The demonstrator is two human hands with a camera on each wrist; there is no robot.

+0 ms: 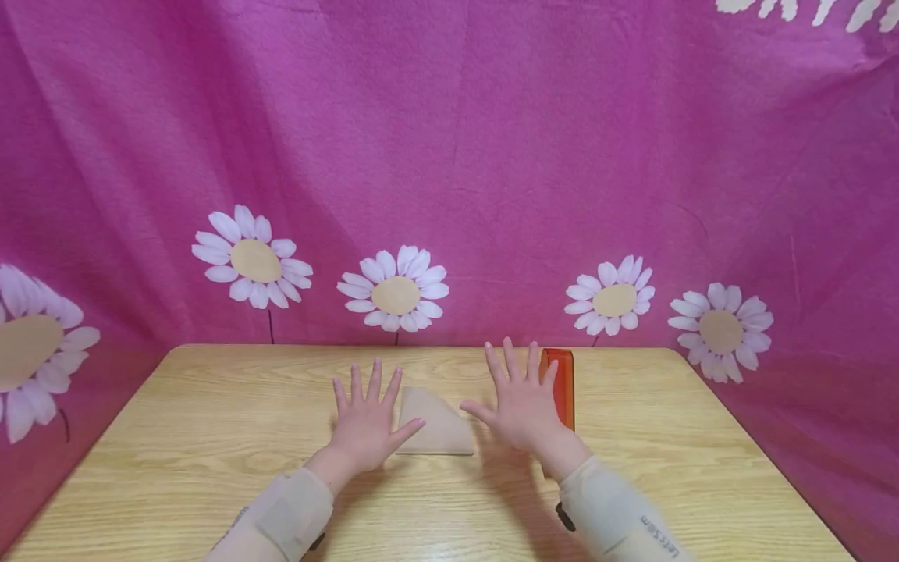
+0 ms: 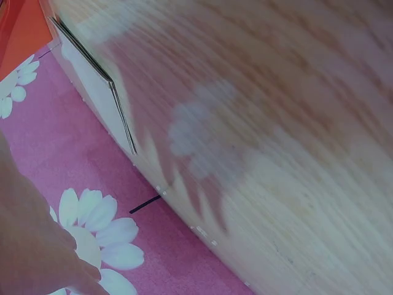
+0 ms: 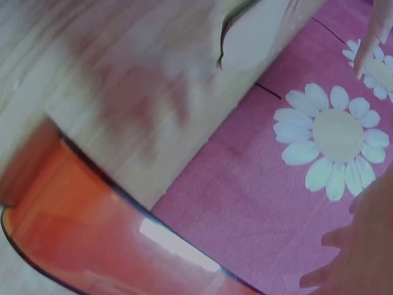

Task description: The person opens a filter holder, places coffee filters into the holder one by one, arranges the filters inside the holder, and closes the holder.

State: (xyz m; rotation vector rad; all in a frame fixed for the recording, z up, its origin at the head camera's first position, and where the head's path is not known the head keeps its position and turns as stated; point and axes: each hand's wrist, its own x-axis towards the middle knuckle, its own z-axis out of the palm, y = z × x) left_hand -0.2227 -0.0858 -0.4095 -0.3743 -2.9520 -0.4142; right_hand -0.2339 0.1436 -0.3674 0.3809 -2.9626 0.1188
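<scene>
My left hand [image 1: 364, 429] is raised over the table, palm down, its fingers spread and straight. A flat beige fan-shaped piece [image 1: 438, 429] with a thin dark edge lies beside its thumb. On the other side of that piece is my right hand [image 1: 523, 410], also spread wide and holding nothing. Behind it, an orange see-through container [image 1: 565, 398] is partly hidden by the fingers and wrist. The right wrist view shows the container's glossy side [image 3: 110, 227] and dark rim up close. In the left wrist view, blurred fingers of the left hand [image 2: 37, 239] appear at the lower left.
The wood-grain table [image 1: 232, 414] reaches back to a magenta cloth [image 1: 449, 156] printed with white daisies, which hangs behind it and along both sides. Pale wrist bands [image 1: 597, 499] cover the forearms. Shadows of the hands fall on the tabletop.
</scene>
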